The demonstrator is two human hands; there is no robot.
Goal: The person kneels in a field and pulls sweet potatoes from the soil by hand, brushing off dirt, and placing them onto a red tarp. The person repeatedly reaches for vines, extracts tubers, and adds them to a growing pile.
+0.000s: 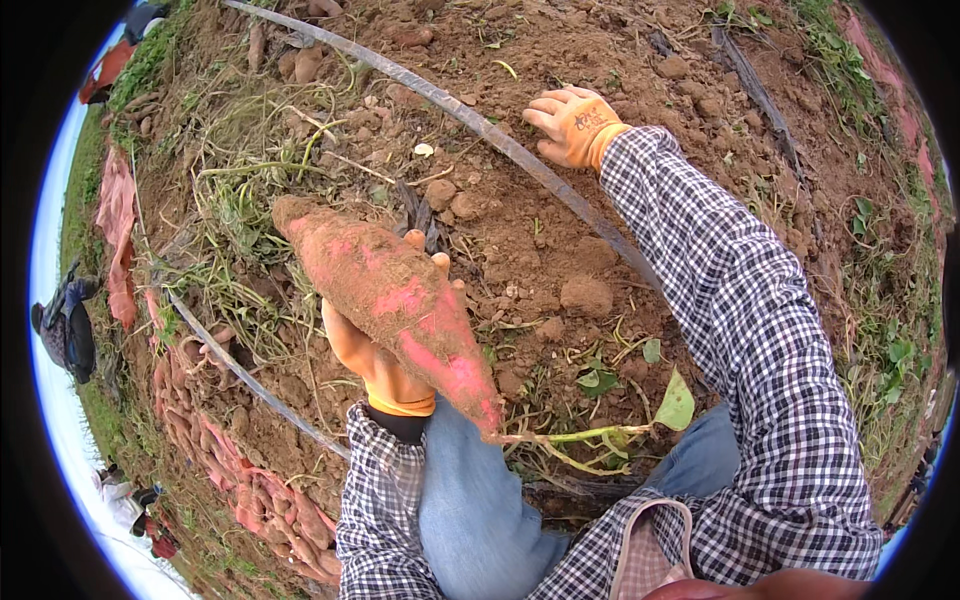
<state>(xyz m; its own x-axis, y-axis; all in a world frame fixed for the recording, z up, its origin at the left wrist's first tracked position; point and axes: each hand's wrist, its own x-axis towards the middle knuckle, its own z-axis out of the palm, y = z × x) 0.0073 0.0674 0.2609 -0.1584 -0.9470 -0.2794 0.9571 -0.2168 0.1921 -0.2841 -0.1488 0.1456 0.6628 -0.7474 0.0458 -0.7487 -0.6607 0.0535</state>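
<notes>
A large pink-skinned sweet potato (pixel 397 300), caked with brown soil, rests in my gloved left hand (pixel 367 352). My fingertips show past its far side, and the palm is mostly hidden beneath it. From its lower tip trails a green vine stem (pixel 577 435) ending in a single leaf (pixel 675 401). My right hand (pixel 574 127), in an orange glove bearing a print, reaches out over the loose soil (pixel 525 225) with fingers spread. It appears to hold nothing; whether its fingertips touch the ground is hard to tell.
A dark drip-irrigation hose (pixel 487 131) arcs across the soil, another hose (pixel 247 375) lies left. Tangled vines (pixel 247 202) cover the ground nearby. Harvested sweet potatoes (pixel 277 517) lie along pink netting at lower left. A person (pixel 66 322) is bent over at the far left.
</notes>
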